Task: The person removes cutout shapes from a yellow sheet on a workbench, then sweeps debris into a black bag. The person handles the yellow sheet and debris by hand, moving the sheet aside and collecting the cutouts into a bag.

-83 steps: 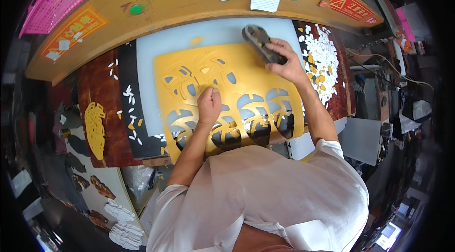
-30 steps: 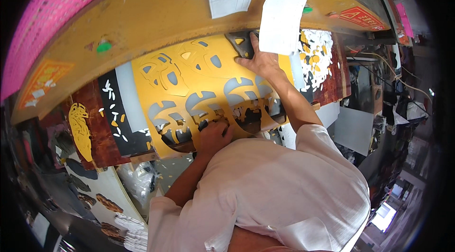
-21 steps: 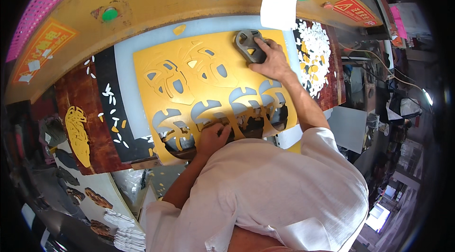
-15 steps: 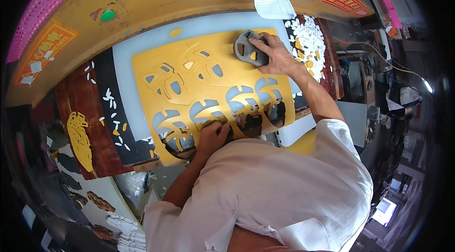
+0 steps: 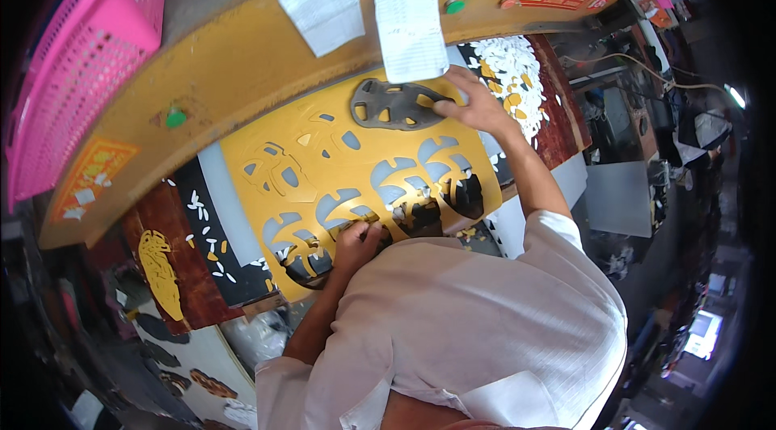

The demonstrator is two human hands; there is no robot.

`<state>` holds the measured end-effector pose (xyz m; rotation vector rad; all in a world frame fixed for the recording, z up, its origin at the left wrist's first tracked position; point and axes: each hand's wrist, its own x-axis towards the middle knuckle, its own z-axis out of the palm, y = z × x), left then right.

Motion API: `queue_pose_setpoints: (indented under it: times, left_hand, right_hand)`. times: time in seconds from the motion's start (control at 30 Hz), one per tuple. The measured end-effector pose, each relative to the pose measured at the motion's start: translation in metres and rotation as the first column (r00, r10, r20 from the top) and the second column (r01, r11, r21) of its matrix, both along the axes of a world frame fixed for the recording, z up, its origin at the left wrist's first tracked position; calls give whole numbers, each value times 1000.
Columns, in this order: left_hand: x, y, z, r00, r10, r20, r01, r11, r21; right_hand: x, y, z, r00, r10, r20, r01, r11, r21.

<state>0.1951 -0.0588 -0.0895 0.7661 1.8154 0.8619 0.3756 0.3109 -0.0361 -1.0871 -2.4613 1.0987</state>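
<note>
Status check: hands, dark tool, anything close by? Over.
Right hand at dark tool's right end; left hand at yellow sheet's near edge. Tool over sheet's far part. Hanging white paper crowds tool in view.

The right hand (image 5: 478, 107) held the right end of a pierced dark die (image 5: 400, 104) over a yellow sheet (image 5: 347, 169). The left hand (image 5: 356, 244) curled at the sheet's near edge. 2 white papers (image 5: 410, 18) overlapped the yellow beam (image 5: 259, 70); white scraps (image 5: 513, 62) lay heaped rightward.

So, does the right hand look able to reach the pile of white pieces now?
Probably yes: the pile of white pieces lies just beyond the right hand, nothing visible between, though its thumb seems to touch the dark openwork piece.
</note>
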Motion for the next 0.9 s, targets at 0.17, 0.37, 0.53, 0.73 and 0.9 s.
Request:
queue_pose_setpoints:
  times: [0.17, 0.37, 0.53, 0.73, 0.9]
  left_hand:
    - [14, 2, -13, 965, 74, -253, -31, 985, 167]
    - [49, -8, -25, 652, 140, -745, 161, 935, 317]
    - [48, 9, -31, 533, 67, -843, 89, 987, 134]
    - [-41, 104, -27, 357, 261, -897, 178, 923, 340]
    - [-61, 113, -36, 394, 188, -900, 165, 948, 271]
  right_hand:
    - [121, -29, -30, 916, -382, 120, 396, 910, -127]
    - [104, -77, -49, 703, -544, -459, 483, 838, -253]
    - [56, -102, -26, 749, -304, -589, 360, 933, -23]
    - [24, -82, -64, 974, 2, -227, 94, 906, 412]
    - [-7, -77, -102, 942, 52, -331, 164, 791, 590]
